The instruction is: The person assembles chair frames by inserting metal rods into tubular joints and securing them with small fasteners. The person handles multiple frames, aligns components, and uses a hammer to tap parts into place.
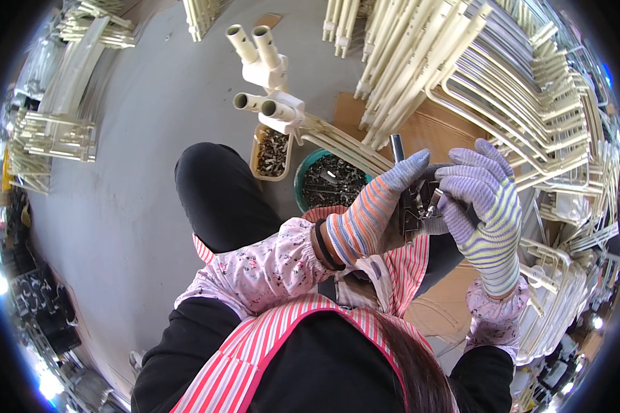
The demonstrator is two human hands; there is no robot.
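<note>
My left hand (367, 217), in an orange and blue striped knit glove, holds a cluster of small metal parts (417, 206) in its palm. A dark shiny metal tube (397, 148) sticks up past the thumb of that hand. My right hand (483, 211), in a purple and yellow-green striped glove, is curled close to the cluster. Its thumb tip is beside a small shiny metal pin (434, 200); whether it grips the pin is hidden. Beyond my hands stands a cream tubular metal frame (341, 137) with white plastic joints (283, 111) and open tube ends.
On the floor are a teal round basin (300, 181) and a cream rectangular tub (289, 168), both holding many small metal parts. Cream tube frames (408, 57) stand stacked on cardboard (444, 121) at the right. More frames (57, 129) lie at the left.
</note>
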